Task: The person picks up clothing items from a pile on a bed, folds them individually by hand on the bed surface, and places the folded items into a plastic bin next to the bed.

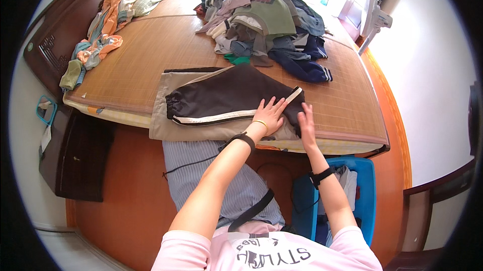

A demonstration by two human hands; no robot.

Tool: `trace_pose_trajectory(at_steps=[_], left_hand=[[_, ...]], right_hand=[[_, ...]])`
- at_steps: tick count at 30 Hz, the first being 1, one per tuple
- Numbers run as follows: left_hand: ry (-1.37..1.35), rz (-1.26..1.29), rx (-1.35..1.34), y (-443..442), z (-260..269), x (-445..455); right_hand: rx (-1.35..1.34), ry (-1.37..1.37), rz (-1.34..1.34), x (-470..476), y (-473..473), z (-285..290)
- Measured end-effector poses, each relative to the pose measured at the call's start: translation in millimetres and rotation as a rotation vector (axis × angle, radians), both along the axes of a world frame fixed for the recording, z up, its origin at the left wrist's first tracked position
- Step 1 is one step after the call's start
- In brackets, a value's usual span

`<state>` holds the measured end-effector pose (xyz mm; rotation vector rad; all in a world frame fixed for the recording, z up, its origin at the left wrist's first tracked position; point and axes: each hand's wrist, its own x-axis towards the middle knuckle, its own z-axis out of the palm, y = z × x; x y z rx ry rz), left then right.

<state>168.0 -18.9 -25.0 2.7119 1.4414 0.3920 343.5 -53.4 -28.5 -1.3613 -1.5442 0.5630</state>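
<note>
A dark garment point(222, 95) with a white side stripe and a gathered elastic cuff lies on the near edge of the bed, folded over on itself. Under it is a beige garment point(158, 120), whose lower edge hangs over the mattress side. My left hand point(268, 116) rests palm down on the dark cloth, fingers spread, beside the stripe. Along the right end of the same cloth, my right hand point(307, 124) stands on edge with its fingers extended; its palm side is partly hidden. Neither hand grips anything visible.
A large clothes heap point(264, 18) covers the bed's far middle. Orange and grey cloth point(109, 22) lies by the wooden headboard point(75, 10). To my lower right, a blue plastic bin point(371, 195) holds clothes. A white fan point(371, 18) stands beyond the bed's right side.
</note>
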Motion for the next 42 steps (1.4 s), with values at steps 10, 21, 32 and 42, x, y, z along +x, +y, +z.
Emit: trace_pose_trajectory(at_steps=[10,21,32,42], left_hand=[[-0.266,-0.109,-0.356,30.6,-0.2,-6.3],[-1.12,-0.03,-0.28,45.7,-15.2,-24.6],[-0.245,0.196,-0.232,33.7,2.2,-5.7],[-0.029,0.128,-0.233,16.2,10.6,-42.6]], right_hand=[[0.065,-0.034,-0.008,-32.5,11.5,25.0],[0.203,-0.826,0.042,-93.8,-3.4,14.5],[0.063,-1.059,-0.055,-96.5,-9.8,2.1],[-0.062,-0.516,0.221,-77.1,1.2,0.8]])
